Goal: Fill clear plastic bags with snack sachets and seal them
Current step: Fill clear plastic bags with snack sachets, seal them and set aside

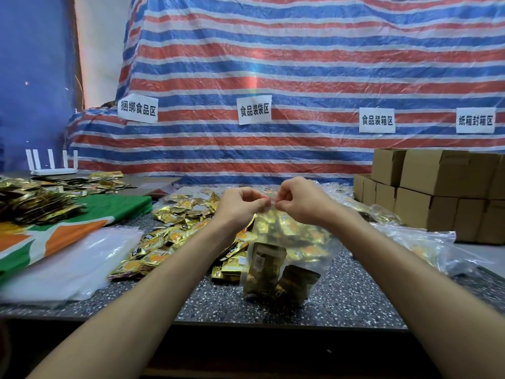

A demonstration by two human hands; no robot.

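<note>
While its base rests on the table (355, 296), the clear bag (278, 233), holding at least 2 sachets (263, 269), is pinched at its top strip by left hand (240, 206) and right hand (297, 201); sealing is judged underway. Loose sachets (164, 242) lie unbagged behind.

A clear plastic bag (295, 242) hangs upright, gold snack sachets (269, 272) slumped at its bottom, with a loose sachet pile (175, 236) on the bench (355, 296) at its nine o'clock.

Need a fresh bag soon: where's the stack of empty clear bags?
Head view, left side: the bag stack lies at the near edge of the green-and-orange cloth, left of the loose sachets.
</note>
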